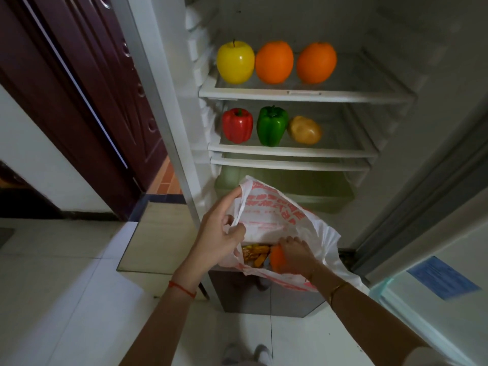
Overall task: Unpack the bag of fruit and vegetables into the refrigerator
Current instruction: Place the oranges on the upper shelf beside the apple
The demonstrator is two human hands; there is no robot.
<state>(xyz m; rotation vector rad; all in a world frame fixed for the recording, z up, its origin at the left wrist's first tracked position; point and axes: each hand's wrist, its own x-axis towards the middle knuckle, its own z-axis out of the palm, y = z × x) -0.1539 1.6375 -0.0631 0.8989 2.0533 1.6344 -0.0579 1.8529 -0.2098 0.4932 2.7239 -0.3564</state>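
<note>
A white plastic bag (277, 215) with red print hangs open in front of the open refrigerator. My left hand (221, 233) pinches the bag's left rim and holds it open. My right hand (295, 256) reaches inside and grips an orange fruit (277, 257). Yellow corn (254, 254) lies in the bag beside it. On the upper shelf (303, 95) stand a yellow apple (235, 62) and two oranges (274, 62) (316, 63). The middle shelf (290, 151) holds a red pepper (237, 125), a green pepper (272, 126) and a potato (305, 130).
A greenish crisper drawer (317, 191) sits under the lowest shelf. The refrigerator door (435, 286) stands open at the right. A dark wooden door (92, 88) is at the left. A grey lower fridge section (264, 297) sits under the bag, and my feet show on the tiled floor.
</note>
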